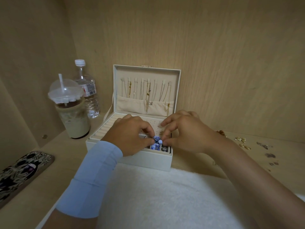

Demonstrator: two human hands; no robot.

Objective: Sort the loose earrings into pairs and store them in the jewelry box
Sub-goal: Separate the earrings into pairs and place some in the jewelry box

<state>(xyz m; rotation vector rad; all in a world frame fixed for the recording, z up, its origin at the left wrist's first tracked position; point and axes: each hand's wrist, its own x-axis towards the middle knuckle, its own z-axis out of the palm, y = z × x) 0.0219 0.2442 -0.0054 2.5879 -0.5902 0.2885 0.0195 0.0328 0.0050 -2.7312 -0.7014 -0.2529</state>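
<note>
So the blue earrings (156,140) are right over the front compartments of the open jewelry box (148,161), pinched from both sides: the left hand (132,134) and the right hand (184,134) each have thumb and fingertips on them. Necklaces (148,91) hang inside the raised lid. More loose gold earrings (241,140) lie on the surface (69,146) off to the right. A white fluffy cloth (156,195) sits just in front of the box, with an iced coffee cup (72,113) and a water bottle (87,90) to the left.
</note>
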